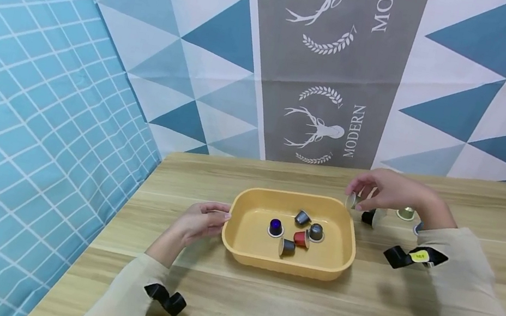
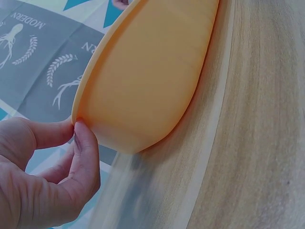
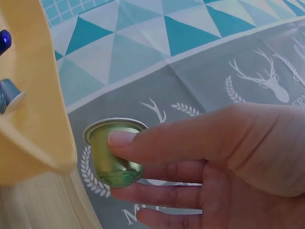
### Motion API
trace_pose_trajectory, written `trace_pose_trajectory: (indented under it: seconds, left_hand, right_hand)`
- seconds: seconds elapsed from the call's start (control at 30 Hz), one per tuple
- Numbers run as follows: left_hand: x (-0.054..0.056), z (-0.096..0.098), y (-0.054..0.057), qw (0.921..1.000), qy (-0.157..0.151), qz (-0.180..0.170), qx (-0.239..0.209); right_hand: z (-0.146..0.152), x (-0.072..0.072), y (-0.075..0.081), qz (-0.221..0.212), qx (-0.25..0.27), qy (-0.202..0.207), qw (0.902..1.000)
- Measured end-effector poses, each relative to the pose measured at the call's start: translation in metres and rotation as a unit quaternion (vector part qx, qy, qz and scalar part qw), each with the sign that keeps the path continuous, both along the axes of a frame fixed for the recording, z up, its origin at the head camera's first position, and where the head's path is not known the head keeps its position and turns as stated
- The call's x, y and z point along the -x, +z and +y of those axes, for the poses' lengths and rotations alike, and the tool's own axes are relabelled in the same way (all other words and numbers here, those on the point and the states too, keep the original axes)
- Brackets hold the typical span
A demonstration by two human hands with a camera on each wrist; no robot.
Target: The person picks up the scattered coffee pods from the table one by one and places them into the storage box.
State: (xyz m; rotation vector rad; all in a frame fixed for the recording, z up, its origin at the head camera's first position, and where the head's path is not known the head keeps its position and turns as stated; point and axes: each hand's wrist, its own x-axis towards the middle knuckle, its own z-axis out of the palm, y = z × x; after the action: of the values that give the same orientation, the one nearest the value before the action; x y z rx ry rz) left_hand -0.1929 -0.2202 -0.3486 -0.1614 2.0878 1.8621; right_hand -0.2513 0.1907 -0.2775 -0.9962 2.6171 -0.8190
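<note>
A yellow plastic tray (image 1: 285,267) stands on the table. Its left rim is pinched between the thumb and a finger of my left hand (image 1: 198,222), seen close up in the left wrist view (image 2: 52,171). Over the tray's right end, my right hand (image 1: 389,192) holds a shiny green coffee capsule (image 3: 112,155) between thumb and fingers, its flanged rim upward. Inside the tray lie several other capsules: a dark blue one (image 1: 276,227), a red one (image 1: 302,239), a black one (image 1: 287,248) and grey ones (image 1: 316,231).
More capsules sit on the table right of the tray, beneath my right hand and wrist: a black one (image 1: 368,217), a green one (image 1: 405,213) and a partly hidden blue one (image 1: 418,228). A patterned cloth (image 1: 223,65) hangs behind the wooden table (image 1: 258,313).
</note>
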Motion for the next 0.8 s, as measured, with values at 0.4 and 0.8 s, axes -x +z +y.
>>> trace_pose_trajectory:
  seconds: [0.4,0.8]
  left_hand:
    - [0.0,-0.001,0.0,1.0,0.0,0.0,0.002]
    - [0.002,0.0,-0.001,1.0,-0.002,-0.001,0.001]
  right_hand:
    - [-0.026,0.005,0.001,-0.002,-0.005,0.031,0.9995]
    - [-0.051,0.011,0.0,-0.004,-0.022,0.062,0.9979]
